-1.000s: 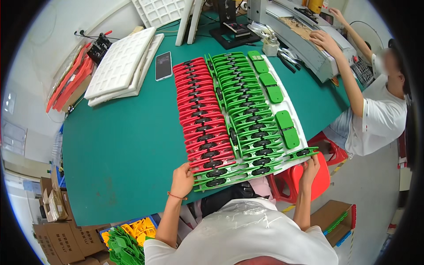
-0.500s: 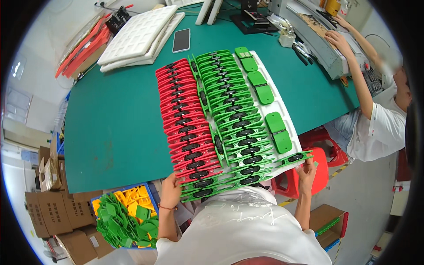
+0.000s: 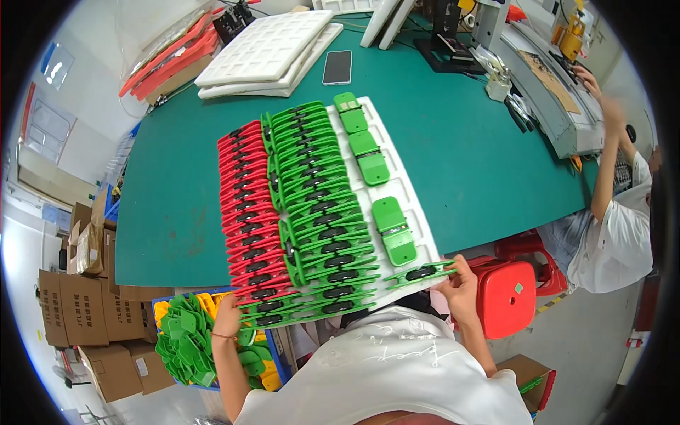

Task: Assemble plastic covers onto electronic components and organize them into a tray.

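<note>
A white foam tray (image 3: 401, 177) is held tilted over the table's near edge. My left hand (image 3: 227, 316) grips its near left corner, and my right hand (image 3: 462, 290) closes on its near right corner, beside a lone green piece (image 3: 421, 272). Red plastic pieces with black middles (image 3: 244, 202) stand packed in a row along the tray's left side. Next to them runs a longer row of similar green pieces (image 3: 312, 170). Several flat green pieces (image 3: 367, 157) lie along its right side. The undersides of both grips are hidden by the tray.
White foam trays (image 3: 265, 46) are stacked at the back, with a phone (image 3: 338, 67) beside them. A blue bin (image 3: 281, 365) of green and yellow parts stands below left. A red stool (image 3: 506, 301) is at right, near a co-worker's hand (image 3: 589, 81) at a grey machine (image 3: 549, 78).
The tray has moved left and toward me across the table, both hands going with it. My view has turned somewhat left. The co-worker's hands have shifted on the machine.
</note>
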`<act>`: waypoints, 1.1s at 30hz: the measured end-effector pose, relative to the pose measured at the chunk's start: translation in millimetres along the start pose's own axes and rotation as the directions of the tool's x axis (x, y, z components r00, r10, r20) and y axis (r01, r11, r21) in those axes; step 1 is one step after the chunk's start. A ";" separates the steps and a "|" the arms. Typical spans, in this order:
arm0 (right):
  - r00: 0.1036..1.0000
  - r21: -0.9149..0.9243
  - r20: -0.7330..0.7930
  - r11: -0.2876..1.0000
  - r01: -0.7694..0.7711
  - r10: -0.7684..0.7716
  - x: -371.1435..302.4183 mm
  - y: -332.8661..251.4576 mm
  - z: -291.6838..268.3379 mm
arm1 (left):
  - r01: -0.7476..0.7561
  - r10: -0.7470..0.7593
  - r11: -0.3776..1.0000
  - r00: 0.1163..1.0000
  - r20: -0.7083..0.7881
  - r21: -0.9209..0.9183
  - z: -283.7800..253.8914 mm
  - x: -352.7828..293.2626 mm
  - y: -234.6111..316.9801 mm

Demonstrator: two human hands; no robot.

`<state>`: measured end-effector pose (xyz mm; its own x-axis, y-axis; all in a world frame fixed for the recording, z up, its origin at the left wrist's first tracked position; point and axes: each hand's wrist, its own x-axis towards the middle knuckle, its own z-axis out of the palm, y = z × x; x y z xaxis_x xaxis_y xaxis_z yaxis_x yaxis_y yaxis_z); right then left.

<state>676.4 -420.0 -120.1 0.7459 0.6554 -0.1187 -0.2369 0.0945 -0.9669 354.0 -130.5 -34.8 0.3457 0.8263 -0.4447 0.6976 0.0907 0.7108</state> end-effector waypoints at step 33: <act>0.869 -0.356 0.490 0.894 0.272 -0.069 31.9 -12.5 -32.0 | 0.280 -0.275 0.939 0.960 -0.054 0.200 -30.9 13.5 15.7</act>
<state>723.1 -424.3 -119.0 0.3598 0.9301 0.0743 0.2124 -0.0041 -0.9772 350.2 -100.8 -12.8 0.1063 0.7982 -0.5929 0.8771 0.2056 0.4341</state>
